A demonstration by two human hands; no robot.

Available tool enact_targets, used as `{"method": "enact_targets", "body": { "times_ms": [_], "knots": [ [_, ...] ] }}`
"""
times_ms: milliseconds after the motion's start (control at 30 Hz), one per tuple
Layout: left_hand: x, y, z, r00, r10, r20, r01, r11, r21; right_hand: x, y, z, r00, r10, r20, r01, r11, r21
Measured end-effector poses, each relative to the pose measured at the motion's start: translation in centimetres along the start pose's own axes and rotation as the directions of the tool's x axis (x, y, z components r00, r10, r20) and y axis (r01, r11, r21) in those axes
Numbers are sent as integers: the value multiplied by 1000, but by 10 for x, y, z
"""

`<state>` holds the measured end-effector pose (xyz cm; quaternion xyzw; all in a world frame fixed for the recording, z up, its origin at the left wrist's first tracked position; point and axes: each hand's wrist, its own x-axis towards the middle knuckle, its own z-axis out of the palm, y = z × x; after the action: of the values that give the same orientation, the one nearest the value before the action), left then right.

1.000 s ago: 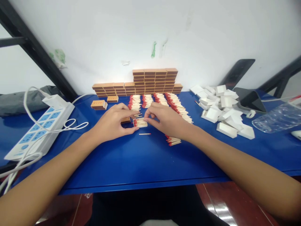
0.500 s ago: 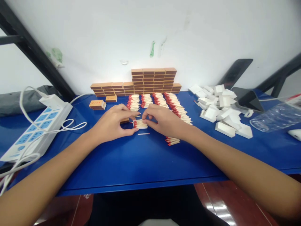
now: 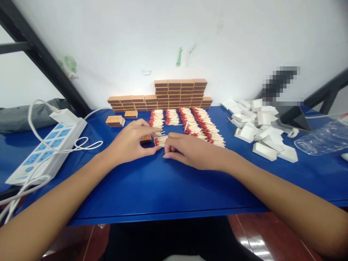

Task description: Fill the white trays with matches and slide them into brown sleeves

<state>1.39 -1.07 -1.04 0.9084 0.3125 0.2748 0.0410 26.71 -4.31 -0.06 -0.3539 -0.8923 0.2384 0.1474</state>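
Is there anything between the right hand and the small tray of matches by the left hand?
Nothing visible stands between them. The right hand rests on the blue table, fingertips right beside the tray of matches; the left hand is at its other side. The rows of loose matches lie farther back.

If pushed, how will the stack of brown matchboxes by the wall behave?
The stack of brown matchboxes is many separate boxes in layers, so it would probably scatter rather than slide whole. The boxes look like thin card, so likely light and easy to crush.
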Motion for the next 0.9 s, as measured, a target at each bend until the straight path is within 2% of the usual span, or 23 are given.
{"method": "enact_targets", "body": {
  "times_ms": [133, 300, 433, 567, 633, 767, 900],
  "knots": [
    [1, 3, 0, 999, -32, 29, 32, 999, -11, 1, 7, -7, 985, -6, -172, 23, 995, 96],
    [1, 8, -1, 997, -43, 70, 47, 998, -53, 6, 15, -7, 952, -20, -305, 72, 985, 159],
    [0, 9, -1, 997, -49, 63, 52, 997, -63, 12, 18, 1, 908, 136, -397, -8, 952, 307],
    [-1, 8, 0, 998, -35, 53, 38, 998, -52, 17, 21, 12, 893, 220, -392, -37, 904, 425],
    [-1, 8, 0, 998, -32, 55, 35, 998, -47, 18, 22, 16, 891, 209, -404, -47, 926, 375],
    [0, 9, -1, 996, -40, 77, 45, 997, -58, 17, 28, 19, 893, 78, -443, -6, 987, 162],
    [1, 10, -2, 995, -46, 84, 52, 996, -67, 16, 31, 16, 910, 19, -414, 17, 996, 84]
  ]
}}
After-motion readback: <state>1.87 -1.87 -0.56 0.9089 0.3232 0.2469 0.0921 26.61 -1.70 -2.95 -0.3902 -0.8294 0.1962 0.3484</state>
